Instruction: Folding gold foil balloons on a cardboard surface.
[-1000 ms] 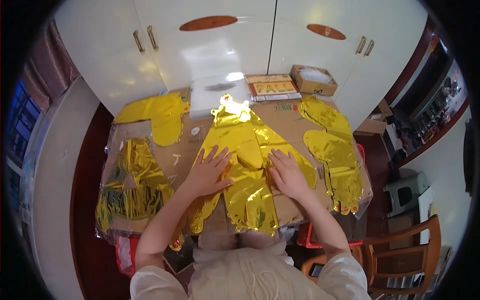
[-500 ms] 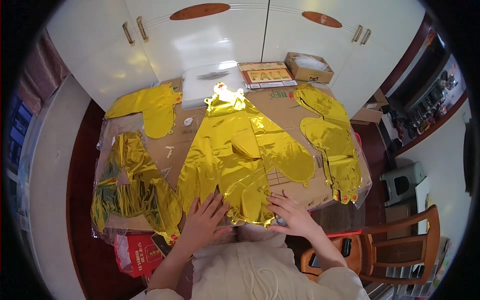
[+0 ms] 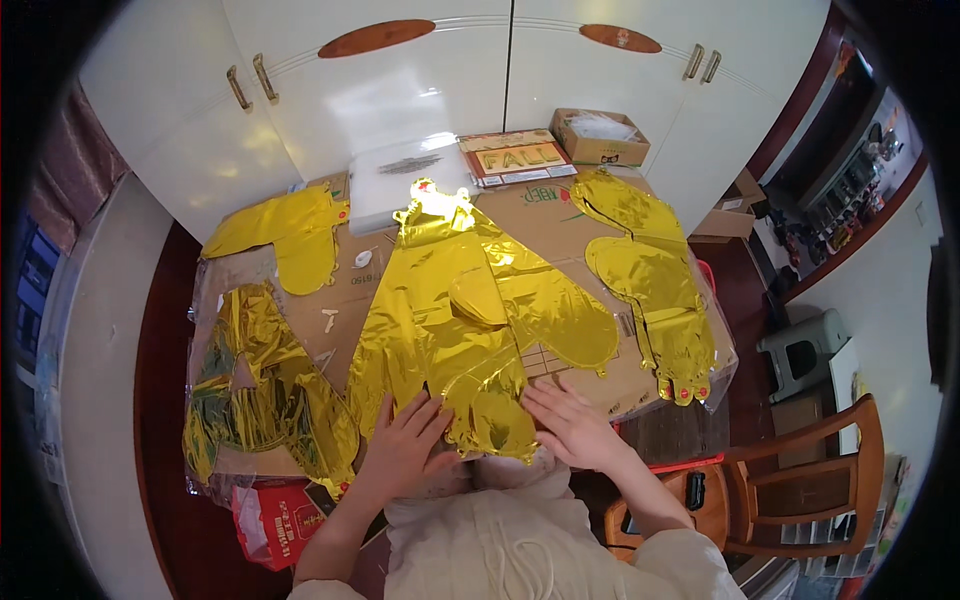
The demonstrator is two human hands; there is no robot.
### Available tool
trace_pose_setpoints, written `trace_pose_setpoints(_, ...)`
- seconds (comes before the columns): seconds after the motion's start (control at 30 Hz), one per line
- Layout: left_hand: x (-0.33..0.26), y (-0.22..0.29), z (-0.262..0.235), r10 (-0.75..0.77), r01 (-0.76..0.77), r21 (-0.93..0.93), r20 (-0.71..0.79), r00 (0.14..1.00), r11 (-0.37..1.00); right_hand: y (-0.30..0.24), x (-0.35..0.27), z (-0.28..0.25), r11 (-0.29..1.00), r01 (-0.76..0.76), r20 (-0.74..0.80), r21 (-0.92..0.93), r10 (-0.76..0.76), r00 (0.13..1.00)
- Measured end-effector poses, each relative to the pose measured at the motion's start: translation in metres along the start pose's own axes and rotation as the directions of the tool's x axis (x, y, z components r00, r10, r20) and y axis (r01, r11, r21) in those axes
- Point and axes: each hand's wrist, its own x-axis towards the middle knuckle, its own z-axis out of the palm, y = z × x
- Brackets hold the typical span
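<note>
Crinkled gold foil balloon (image 3: 470, 320) flat on cardboard, both hands' grip open-palmed on its near edge.

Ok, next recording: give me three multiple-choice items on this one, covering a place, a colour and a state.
1. Where do both hands rest?
A. on the near edge of the middle foil balloon
B. on the wooden chair
C. on the cupboard handles

2. What colour is the middle balloon?
A. silver
B. gold
C. blue

3. How is that balloon?
A. blown up round
B. rolled up
C. flat, spread out

Answers: 1 A, the left hand and right hand press the balloon near its lower edge. 2 B, it shines gold. 3 C, it lies flat on the table.
</note>
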Motion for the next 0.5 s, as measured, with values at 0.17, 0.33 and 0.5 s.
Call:
trace_pose_setpoints(0.17, 0.031, -0.003, -0.01, 0.02, -0.02, 0.007, 0.059, 0.998, 1.0, 0.004, 0.004, 0.007, 0.989, -0.091, -0.056, -0.119, 0.085, 0.995)
trace_pose_setpoints(0.33, 0.044, -0.01, 0.003, 0.015, -0.009, -0.026, 0.259, 0.966, 1.0, 0.003, 0.005, 0.011, 0.982, -0.096, -0.057, -0.161, 0.088, 0.995)
trace_pose_setpoints(0.5, 0.042, -0.011, 0.016, 0.05, -0.043, -0.036, 0.227, 0.973, 0.998, 0.003, 0.008, 0.009, 0.98, -0.084, -0.038, -0.18, 0.078, 0.996)
